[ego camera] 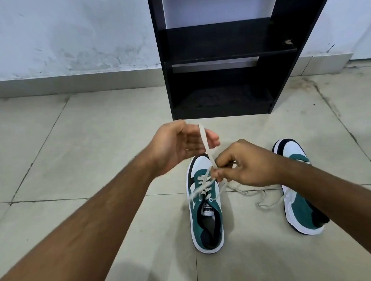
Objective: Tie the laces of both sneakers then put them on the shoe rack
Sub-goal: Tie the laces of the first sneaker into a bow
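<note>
Two green, white and black sneakers stand on the tiled floor. The left sneaker (206, 206) sits toe-forward under my hands. My right hand (249, 165) pinches its white lace (205, 139) just above the eyelets, and a loop of that lace rises upward. My left hand (180, 146) hovers beside the loop with fingers apart, palm facing right, the lace passing in front of its fingers. The right sneaker (299, 198) lies further right, partly hidden by my right forearm, its loose laces (262, 197) trailing on the floor. The black shoe rack (218, 54) stands straight ahead.
The rack stands against a pale, stained wall (67, 34) with a low skirting. Its two lower shelves hold nothing. Beige floor tiles (84, 145) spread on both sides of the sneakers.
</note>
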